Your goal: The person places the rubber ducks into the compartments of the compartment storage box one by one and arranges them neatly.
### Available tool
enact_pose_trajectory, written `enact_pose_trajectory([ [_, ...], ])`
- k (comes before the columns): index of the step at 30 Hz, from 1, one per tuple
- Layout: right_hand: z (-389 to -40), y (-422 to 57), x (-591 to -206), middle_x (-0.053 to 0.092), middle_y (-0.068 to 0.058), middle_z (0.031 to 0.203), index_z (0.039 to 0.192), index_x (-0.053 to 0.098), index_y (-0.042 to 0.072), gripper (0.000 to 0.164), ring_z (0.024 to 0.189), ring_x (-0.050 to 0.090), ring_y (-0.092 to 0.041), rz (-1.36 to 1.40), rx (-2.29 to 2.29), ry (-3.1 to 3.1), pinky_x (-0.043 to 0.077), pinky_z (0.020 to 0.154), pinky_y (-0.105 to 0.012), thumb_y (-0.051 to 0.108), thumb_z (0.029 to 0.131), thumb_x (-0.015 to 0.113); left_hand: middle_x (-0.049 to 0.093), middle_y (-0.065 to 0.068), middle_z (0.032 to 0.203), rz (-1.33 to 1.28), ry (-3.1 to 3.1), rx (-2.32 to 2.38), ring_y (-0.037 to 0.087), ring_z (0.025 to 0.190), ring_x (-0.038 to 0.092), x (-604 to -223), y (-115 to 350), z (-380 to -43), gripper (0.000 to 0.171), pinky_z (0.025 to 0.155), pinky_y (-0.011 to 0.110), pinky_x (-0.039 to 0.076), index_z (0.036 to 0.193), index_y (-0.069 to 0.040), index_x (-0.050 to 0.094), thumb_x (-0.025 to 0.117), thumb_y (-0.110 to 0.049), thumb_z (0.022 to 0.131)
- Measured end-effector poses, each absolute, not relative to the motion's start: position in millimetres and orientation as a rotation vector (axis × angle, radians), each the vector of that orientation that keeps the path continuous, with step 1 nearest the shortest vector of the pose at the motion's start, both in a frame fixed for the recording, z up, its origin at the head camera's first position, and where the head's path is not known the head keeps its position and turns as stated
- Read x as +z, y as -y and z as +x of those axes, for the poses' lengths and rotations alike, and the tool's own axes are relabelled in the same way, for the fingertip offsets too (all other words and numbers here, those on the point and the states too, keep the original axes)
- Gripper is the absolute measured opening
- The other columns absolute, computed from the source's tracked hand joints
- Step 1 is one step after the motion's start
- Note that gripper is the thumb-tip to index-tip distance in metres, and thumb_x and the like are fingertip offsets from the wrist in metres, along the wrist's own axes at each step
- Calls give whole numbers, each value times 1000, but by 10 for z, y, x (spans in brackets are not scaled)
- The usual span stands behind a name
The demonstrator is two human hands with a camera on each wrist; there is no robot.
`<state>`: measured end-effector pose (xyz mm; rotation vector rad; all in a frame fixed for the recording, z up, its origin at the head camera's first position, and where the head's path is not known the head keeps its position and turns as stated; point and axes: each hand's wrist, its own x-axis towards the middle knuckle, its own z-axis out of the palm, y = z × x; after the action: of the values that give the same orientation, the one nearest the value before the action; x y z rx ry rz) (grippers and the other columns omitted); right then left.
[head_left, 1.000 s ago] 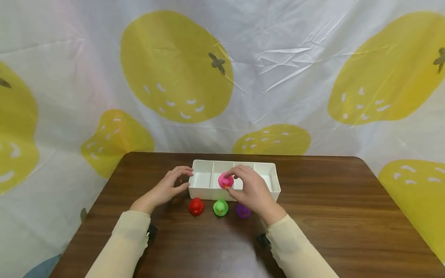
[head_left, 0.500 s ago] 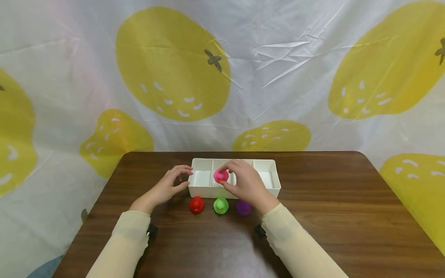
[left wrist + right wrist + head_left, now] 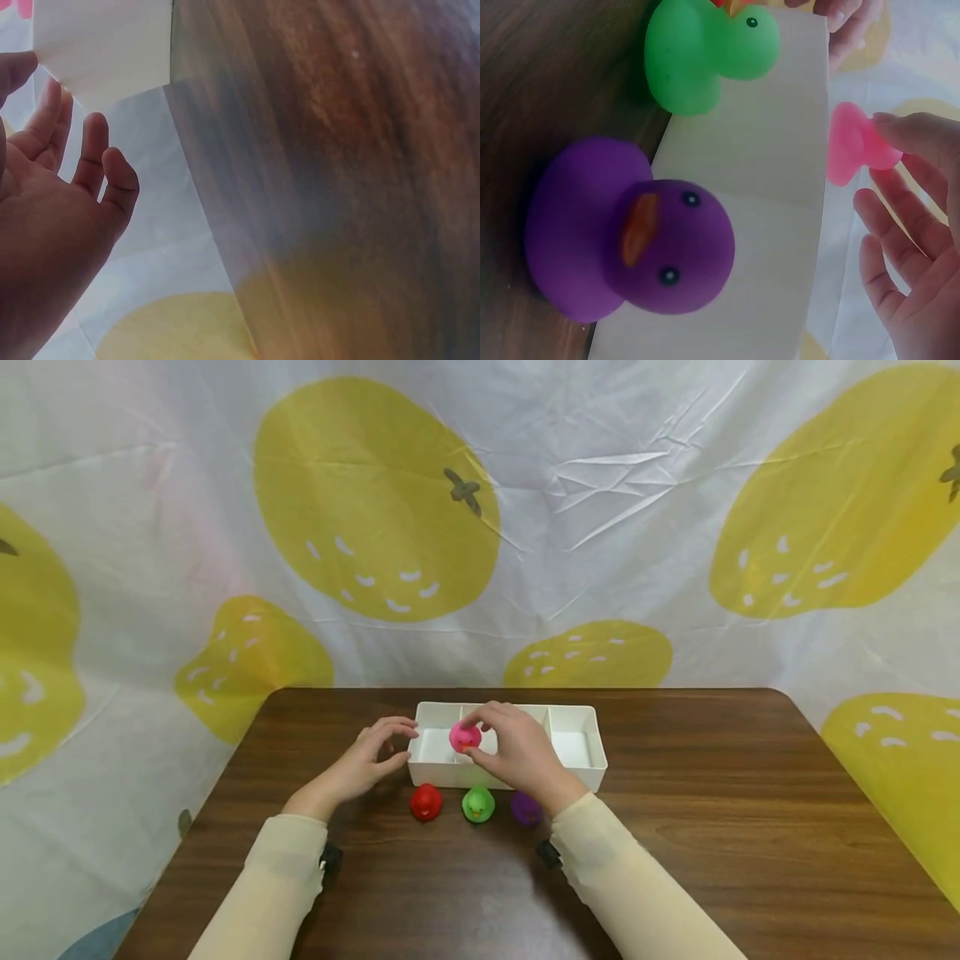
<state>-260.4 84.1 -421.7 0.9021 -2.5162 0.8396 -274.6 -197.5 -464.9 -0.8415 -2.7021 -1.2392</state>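
My right hand pinches a pink rubber duck by its head between thumb and fingers, held over the left part of a white divided box. In the right wrist view the pink duck shows above the box's rim. My left hand is at the box's left end, fingers loosely bent and fingertips right at the rim; the left wrist view shows the thumb by the box corner. In front of the box sit a red duck, a green duck and a purple duck.
The box stands near the back of a brown wooden table. Behind hangs a white curtain printed with yellow fruit. The right forearm reaches in just to the right of the purple duck and partly covers it.
My right hand has carried the pink duck leftward along the box, from its middle toward the leftmost divider. The left hand and the other ducks have stayed in place.
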Motion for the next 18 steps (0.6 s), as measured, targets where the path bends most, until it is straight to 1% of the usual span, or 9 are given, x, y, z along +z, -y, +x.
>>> enact_pose_trajectory([
  [4,-2608,-798,-4239,71,1,102,107,73,14,27,97,68,-25,888,846,2538,55,85,-37,18,83,86,53,21,145,-829,2704,-1225,33,105,50,-4659,1974,-2724,32,93,49,39,126,-2,61,69,-1,95],
  [8,-2619,-740,-4277,72,1,102,106,74,14,26,96,68,-25,911,835,2550,55,85,-37,20,84,86,53,21,145,-818,2713,-1215,36,110,50,-4671,1977,-2700,32,94,47,38,127,-2,61,69,-2,95],
  [12,-2648,-689,-4308,72,0,101,106,74,14,26,96,68,-26,928,811,2535,56,85,-37,20,84,86,52,20,147,-808,2722,-1229,38,114,49,-4668,1976,-2694,32,97,47,39,127,-3,61,68,-3,96],
  [18,-2712,-635,-4284,71,0,101,107,73,15,26,97,67,-25,917,790,2524,55,87,-37,21,85,85,51,18,147,-808,2717,-1254,43,115,48,-4635,1969,-2715,31,97,47,39,127,-3,61,68,-5,97],
])
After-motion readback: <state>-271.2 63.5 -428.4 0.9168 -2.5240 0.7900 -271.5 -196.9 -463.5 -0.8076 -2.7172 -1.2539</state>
